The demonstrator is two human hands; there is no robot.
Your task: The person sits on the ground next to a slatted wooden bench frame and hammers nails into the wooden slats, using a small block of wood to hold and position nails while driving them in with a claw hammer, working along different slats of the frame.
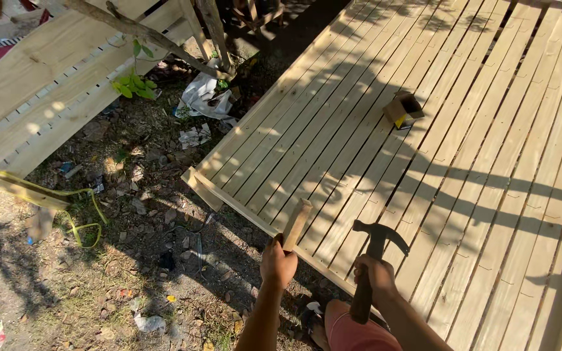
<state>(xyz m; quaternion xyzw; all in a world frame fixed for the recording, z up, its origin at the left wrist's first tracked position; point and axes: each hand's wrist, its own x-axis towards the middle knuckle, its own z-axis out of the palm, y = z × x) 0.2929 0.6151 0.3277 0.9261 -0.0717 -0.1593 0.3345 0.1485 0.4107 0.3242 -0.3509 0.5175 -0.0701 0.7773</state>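
Fingers: I am watching the fingers [274, 255] of the left hand [278, 263] curling tight around the lower end of a short wooden block [296, 224], which is tilting up toward one o'clock.
Right hand: the right hand [374, 274] is wrapping fully closed around the dark handle of a claw hammer [373, 257], head pointing up at twelve o'clock, claw toward three.
Block position: the block is standing over the near edge rail of the slatted wooden platform [424, 162], just beside the hammer at its nine o'clock.
Platform: pale planks are running toward one o'clock, striped with shadow.
Small box: an open cardboard box [402, 109] is sitting on the planks, well apart at twelve o'clock.
Ground: I am seeing littered dirt [131, 260] at nine o'clock, with a second slatted panel [53, 78] at ten o'clock.
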